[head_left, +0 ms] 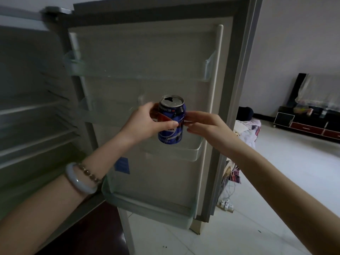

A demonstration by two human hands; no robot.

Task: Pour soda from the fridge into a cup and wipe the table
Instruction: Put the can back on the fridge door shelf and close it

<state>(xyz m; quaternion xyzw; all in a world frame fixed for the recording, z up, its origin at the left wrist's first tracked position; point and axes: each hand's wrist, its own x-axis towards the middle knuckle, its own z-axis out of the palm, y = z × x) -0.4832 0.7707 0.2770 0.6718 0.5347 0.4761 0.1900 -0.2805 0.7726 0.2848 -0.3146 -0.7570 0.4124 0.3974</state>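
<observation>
Currently in grip: soda can [171,124], blue, clasped by the left hand [145,123], thumb across the front, fingers curled behind.
Right hand [207,126]: released, fingers extended, tips at the can's right side; actual contact is uncertain.
Can location: held in the air before the open fridge door [147,52], just above its middle door shelf [193,151], apparently lifted clear.
Long axis: near vertical, mouth up; the lid opening looks already broken.
Decisive relation: the can sits between both hands; the left carries it, the right lies immediately to its right.
Assessment: a handover or a carry must keep the can upright, or it may spill.
Cup, tabletop: not in view.
</observation>
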